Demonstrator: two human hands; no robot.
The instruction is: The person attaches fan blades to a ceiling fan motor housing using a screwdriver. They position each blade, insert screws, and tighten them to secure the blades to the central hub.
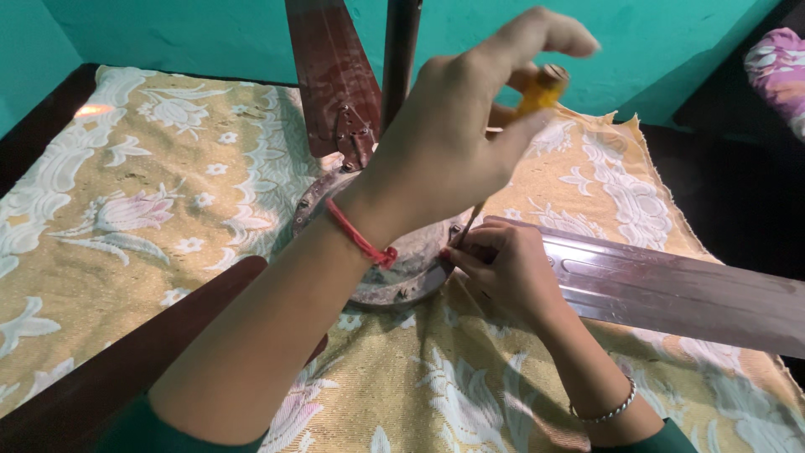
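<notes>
The left hand (pixel 457 134) is gripping the yellow handle of a screwdriver (pixel 537 94), closed around it, its shaft slanting down to the fan motor housing (pixel 402 264). The right hand (pixel 503 268) is pinching the tip there, fingers closed. Brown fan blades (pixel 671 289) are spreading over the floral yellow cloth (pixel 126 210).

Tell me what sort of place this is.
Probably a room at home, not a workshop: a ceiling fan lies dismantled on a floral bedspread against a teal wall, with patterned bedding nearby.
</notes>
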